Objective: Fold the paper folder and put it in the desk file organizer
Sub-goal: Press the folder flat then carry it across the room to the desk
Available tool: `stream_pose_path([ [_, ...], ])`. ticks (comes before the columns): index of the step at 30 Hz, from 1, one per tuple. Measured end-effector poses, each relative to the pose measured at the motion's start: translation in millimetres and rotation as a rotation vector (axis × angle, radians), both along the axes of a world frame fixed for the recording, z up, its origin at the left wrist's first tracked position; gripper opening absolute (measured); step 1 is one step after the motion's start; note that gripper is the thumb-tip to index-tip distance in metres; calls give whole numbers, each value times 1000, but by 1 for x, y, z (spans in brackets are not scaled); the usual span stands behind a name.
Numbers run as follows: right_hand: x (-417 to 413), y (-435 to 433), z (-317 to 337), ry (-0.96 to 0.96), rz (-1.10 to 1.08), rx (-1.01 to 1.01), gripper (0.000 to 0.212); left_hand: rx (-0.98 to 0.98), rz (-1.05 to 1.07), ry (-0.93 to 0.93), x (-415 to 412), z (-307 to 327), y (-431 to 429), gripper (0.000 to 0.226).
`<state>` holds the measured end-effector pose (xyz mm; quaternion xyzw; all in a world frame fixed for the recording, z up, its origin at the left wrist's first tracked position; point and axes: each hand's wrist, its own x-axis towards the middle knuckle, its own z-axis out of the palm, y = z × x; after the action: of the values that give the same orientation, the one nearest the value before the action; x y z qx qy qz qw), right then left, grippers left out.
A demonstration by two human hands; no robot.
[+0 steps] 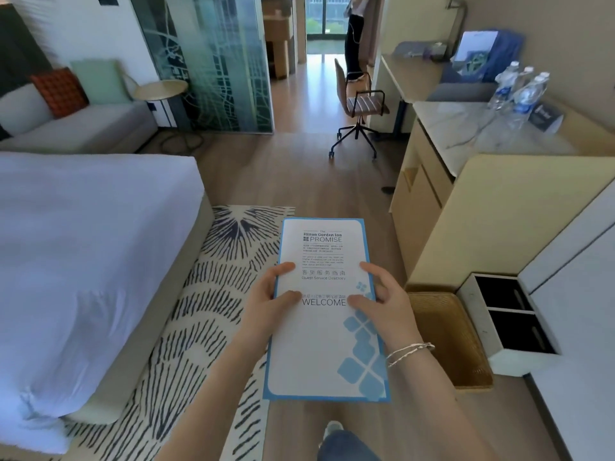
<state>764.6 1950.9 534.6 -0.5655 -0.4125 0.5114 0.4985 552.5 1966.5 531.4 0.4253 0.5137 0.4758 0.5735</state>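
A denim-clad knee (346,445) and a shoe tip sit at the bottom edge, nearest the lens; just above them the paper folder (324,314) is held out flat in the air over the floor and the edge of a patterned rug (206,294), its printed face up with "WELCOME" and "Guest Service Directory" legible. The left hand (271,302) pinches the folder's left edge, thumb on top and fingers curled beneath; the right hand (377,302) does the same at the right edge, thumb pressing near the printed title, a thin bracelet on its wrist; neither hand is spread free, both are closed on the sheet. The folder looks to be lying as one long panel, blue border all round, so the fold seems either just finished or not yet begun; from this angle I cannot tell whether a second leaf lies tucked underneath. The person stands between the bed (83,261) on the left and cabinets on the right; the desk file organizer (479,46), probably the blue holder with papers on the far bench (412,74) beyond the swivel chair (361,104), is well apart from the hands. The step in hand reads as the carry; the next move calls for walking up the room, keeping the panels together, then turning the folder upright to slide it into a slot.
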Motion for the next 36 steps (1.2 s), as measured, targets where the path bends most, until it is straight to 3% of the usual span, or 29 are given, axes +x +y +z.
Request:
stream_pose_path([
  [10, 43, 227, -8, 11, 144, -54, 61, -76, -19, -40, 30, -7, 216, 45],
  [17, 39, 415, -28, 14, 116, -54, 61, -50, -11, -60, 30, -30, 402, 45],
  [25, 42, 634, 4, -37, 17, 26, 61, 26, -84, -22, 37, 10, 643, 47],
  [36, 121, 908, -27, -5, -51, -26, 57, -37, -90, -29, 122, -24, 924, 48],
])
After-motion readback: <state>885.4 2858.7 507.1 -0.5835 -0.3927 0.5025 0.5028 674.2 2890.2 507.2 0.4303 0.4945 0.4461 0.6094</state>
